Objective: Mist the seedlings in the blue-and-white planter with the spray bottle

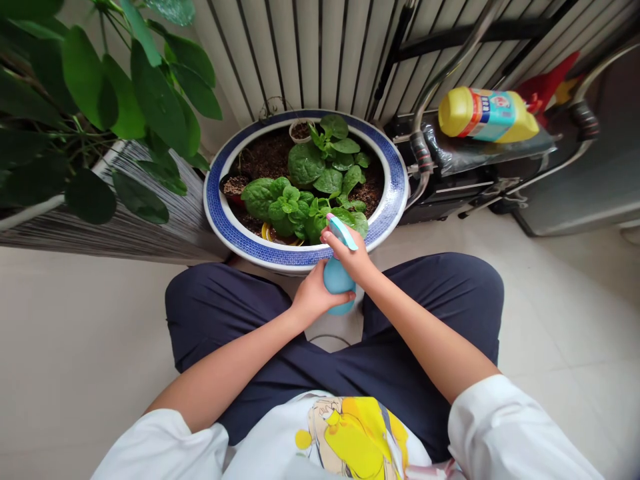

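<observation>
Spray bottle: I see the light-blue bottle (pixel 338 277) upright or slightly tilted at the planter's near rim, right of its middle, its top showing against the leaves.
Left hand: the left hand (pixel 313 297) has its fingers wrapped around the bottle's body.
Right hand: the right hand (pixel 353 257) has its fingers grasping the bottle just under the spray head; whether the trigger is squeezed, I cannot tell.
Planter: a round planter with a blue-patterned rim (pixel 219 217) holds dark soil, green leafy plants (pixel 306 163) and, at the far side, a small white cup (pixel 301 131).
Far left: a broad-leaved plant (pixel 117 93) leans toward the planter.
Far right: a yellow bottle (pixel 493 115) lies on a metal-framed cart (pixel 423 157).
Behind: a pale slatted panel (pixel 330 60).
</observation>
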### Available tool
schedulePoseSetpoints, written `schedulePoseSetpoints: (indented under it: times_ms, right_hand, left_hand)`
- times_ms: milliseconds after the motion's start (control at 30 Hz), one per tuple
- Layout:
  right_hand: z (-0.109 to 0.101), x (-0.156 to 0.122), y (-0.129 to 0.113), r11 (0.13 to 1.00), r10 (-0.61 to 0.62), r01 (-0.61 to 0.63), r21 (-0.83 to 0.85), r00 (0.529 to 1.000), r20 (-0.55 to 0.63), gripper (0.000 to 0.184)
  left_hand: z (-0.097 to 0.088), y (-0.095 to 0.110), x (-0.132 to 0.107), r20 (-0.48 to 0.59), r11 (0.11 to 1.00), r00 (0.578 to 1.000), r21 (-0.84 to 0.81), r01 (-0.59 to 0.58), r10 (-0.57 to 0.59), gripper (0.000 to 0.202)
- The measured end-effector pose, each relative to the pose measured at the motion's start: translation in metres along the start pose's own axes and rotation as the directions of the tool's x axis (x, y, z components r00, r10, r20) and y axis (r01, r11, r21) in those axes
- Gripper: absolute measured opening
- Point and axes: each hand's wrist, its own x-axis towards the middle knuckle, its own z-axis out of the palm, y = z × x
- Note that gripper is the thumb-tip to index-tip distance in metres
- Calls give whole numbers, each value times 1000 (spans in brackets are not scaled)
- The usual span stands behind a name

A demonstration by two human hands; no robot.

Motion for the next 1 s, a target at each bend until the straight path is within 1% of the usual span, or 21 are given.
schedulePoseSetpoints:
  times_ms: [133, 300, 367, 567, 633, 767, 867, 1000]
  right_hand:
    - [-1, 0, 0, 1000, -6, 6, -22, 1000, 8, 23]
    - [0, -6, -3, 991, -75, 75, -112, 997, 1, 23]
    - [0, -9, -4, 989, -78, 75, -130, 997, -13, 24]
    - [-1, -9, -4, 995, -49, 52, -90, 998, 41, 21]
    - [-1, -9, -3, 994, -50, 53, -97, 998, 35, 23]
    - [0, -11, -2, 991, -68, 67, -114, 998, -4, 25]
    - [0, -10, -2, 993, -50, 48, -111, 999, -13, 26]
    - [0, -3, 0, 991, -63, 70, -117, 996, 66, 25]
  left_hand:
    - [-1, 1, 0, 9, 1000, 1000, 10, 3, -3, 67]
    - [1, 1, -3, 5, 999, 1000, 35, 20, -21, 74]
    - [1, 1, -4, 15, 999, 1000, 36, 25, -26, 75]
    - [4, -1, -4, 9, 1000, 1000, 12, 26, -27, 70]
    - [5, -1, -4, 2, 999, 999, 20, 32, -32, 71]
    - [5, -1, -5, 4, 999, 999, 34, 40, -40, 80]
    - [4, 0, -4, 16, 998, 999, 39, 47, -48, 82]
    - [5, -4, -1, 19, 999, 999, -9, 43, -43, 79]
